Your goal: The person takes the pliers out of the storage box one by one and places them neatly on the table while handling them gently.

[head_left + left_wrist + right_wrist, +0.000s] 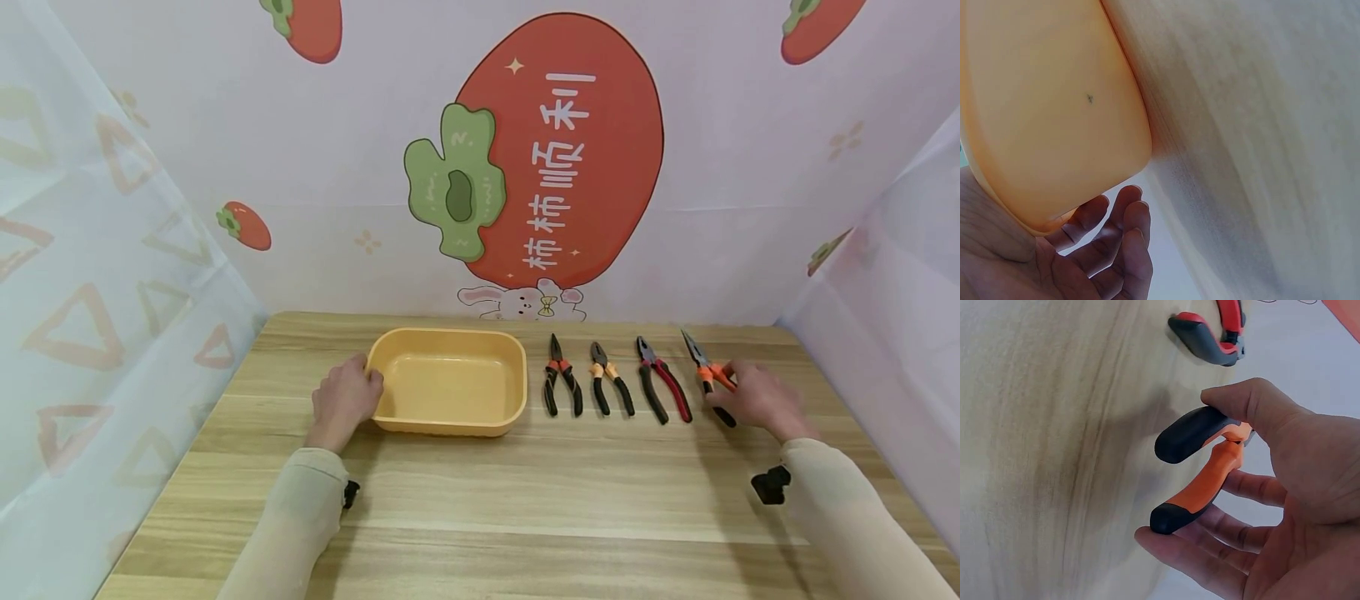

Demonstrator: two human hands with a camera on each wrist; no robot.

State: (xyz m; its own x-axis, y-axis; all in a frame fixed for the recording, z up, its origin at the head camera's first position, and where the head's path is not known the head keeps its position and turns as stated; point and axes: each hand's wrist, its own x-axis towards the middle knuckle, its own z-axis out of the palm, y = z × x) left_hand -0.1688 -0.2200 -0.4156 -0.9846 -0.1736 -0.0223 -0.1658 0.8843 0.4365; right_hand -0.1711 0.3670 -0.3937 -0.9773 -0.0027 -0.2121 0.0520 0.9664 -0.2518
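At the left, my left hand [347, 402] grips the left end of a yellow-orange plastic tray [442, 427], with the rim between thumb and fingers. In the left wrist view, curled fingers [1125, 240] lie along the outside of the tray's end wall [1066, 125]. Far right, my right hand [761, 400] holds long-nose pliers [702, 367] with orange and black handles. In the right wrist view its thumb [1229, 400] presses one handle while the fingers lie against the other handle [1207, 484]. The pliers' tip points away from me; their jaws are mostly hidden in that view.
Between tray and right hand lie orange-black long-nose pliers [557, 375], combination pliers with yellow-black handles [609, 379], and larger pliers with one red and one dark handle [663, 379]. All rest on a wood-grain table [540, 500]. A printed cloth backdrop [315, 167] encloses the back and sides.
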